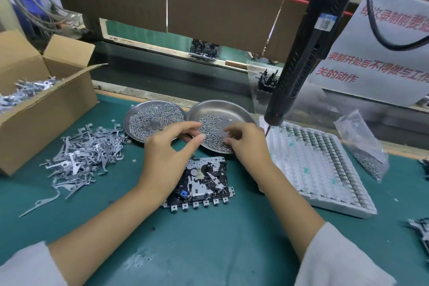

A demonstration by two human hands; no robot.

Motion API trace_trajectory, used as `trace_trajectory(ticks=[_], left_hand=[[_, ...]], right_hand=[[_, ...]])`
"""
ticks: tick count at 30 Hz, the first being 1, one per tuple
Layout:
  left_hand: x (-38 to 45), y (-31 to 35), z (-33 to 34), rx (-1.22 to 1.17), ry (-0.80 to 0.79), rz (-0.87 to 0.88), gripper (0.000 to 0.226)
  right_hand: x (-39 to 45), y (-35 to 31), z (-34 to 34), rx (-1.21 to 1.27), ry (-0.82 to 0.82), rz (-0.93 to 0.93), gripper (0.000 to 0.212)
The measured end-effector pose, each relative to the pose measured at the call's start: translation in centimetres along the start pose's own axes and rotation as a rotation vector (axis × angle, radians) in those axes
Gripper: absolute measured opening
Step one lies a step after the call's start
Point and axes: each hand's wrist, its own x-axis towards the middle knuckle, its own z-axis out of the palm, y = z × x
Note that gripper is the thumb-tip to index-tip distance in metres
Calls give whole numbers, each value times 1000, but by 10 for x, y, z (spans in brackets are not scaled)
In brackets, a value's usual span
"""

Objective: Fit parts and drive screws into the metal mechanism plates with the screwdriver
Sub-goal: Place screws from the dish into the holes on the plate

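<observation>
Here I see the metal mechanism plate flat on the green tabletop, my landmark. Just behind it, my left hand pinches thumb to forefinger, its grip narrow; what it holds is too small to tell. My right hand curls its fingers into the screws of the steel dish. The screwdriver hangs behind and right of the plate.

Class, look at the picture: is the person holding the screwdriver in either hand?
No: the screwdriver hangs free above the bench, while the left hand and right hand are both at the right-hand screw dish.
</observation>
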Motion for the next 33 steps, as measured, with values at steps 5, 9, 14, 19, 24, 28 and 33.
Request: trace_trajectory(ticks=[5, 9, 14, 19, 24, 28, 33], left_hand=[[-6, 1, 5, 38, -35, 5, 21], [-8, 0, 5, 33, -39, 2, 20], [-7, -1, 6, 10, -52, 0, 23], [-7, -1, 6, 1, -60, 8, 25], [-8, 0, 7, 3, -68, 22, 26], [-10, 6, 7, -1, -98, 99, 26], [-14, 8, 10, 39, -125, 237, 26]], right_hand=[[7, 1, 1, -93, -133, 40, 15], [7, 2, 2, 40, -47, 95, 15], [1, 2, -1, 262, 42, 134, 16], [-9, 4, -9, 420, 61, 105, 28], [-27, 1, -20, 544, 88, 68, 25], [-54, -4, -24, 831, 17, 79, 22], [-77, -7, -19, 1091, -49, 125, 27]])
